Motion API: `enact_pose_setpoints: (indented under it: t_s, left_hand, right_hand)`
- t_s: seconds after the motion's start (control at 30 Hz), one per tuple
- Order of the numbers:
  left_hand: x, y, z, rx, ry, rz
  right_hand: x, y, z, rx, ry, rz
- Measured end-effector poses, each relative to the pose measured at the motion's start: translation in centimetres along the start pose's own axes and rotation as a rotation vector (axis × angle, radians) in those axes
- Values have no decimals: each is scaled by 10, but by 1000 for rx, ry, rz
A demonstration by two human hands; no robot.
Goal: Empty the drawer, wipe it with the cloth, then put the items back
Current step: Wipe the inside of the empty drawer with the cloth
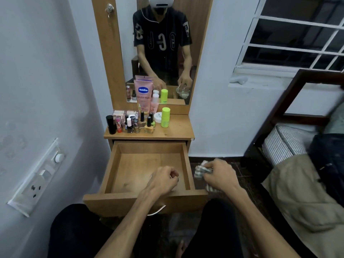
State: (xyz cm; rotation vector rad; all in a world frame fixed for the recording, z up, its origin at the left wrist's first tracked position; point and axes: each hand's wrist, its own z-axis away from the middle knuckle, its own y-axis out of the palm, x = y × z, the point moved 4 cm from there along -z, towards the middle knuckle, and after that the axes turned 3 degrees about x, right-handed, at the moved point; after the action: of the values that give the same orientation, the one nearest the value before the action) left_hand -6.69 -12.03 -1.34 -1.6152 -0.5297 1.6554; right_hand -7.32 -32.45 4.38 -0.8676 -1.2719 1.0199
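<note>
Two hands in view: left hand (163,180) hovers over the front right corner of the drawer (109,175), fingers curled loosely, grip narrow with nothing visibly in it; right hand (220,175) is outside the drawer's right wall, grip closed around a bunched-up checked cloth (200,171), which sits off to the right of the drawer above the dark floor (240,175). Drawer pulled fully out, bare wood bottom showing, metal handle (157,211) on its front. Items sit on the desk (176,130) above it: pink Vaseline tube (143,97) upright against the mirror (162,49), black bottle (111,124) at far left, cluster of nail polish bottles (137,123), white jar (158,117), lime-green bottle (165,117) rightmost. Switch panel (40,175) on left wall, bed (297,164) at right
</note>
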Motion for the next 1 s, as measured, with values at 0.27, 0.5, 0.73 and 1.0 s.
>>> enact_pose_setpoints:
  t_s: [0.27, 0.5, 0.73, 1.0]
  left_hand:
    - [1, -10, -34, -62, -34, 63]
    - [12, -4, -49, -109, -46, 51]
    - [17, 2, -43, -99, -54, 23]
    - [19, -13, -20, -78, -8, -18]
  right_hand:
    - [49, 12, -79, -197, -352, 91]
    - [55, 53, -114, -161, -303, 220]
    - [55, 40, -95, 8, -193, 171]
    - [35, 35, -19, 333, -84, -11]
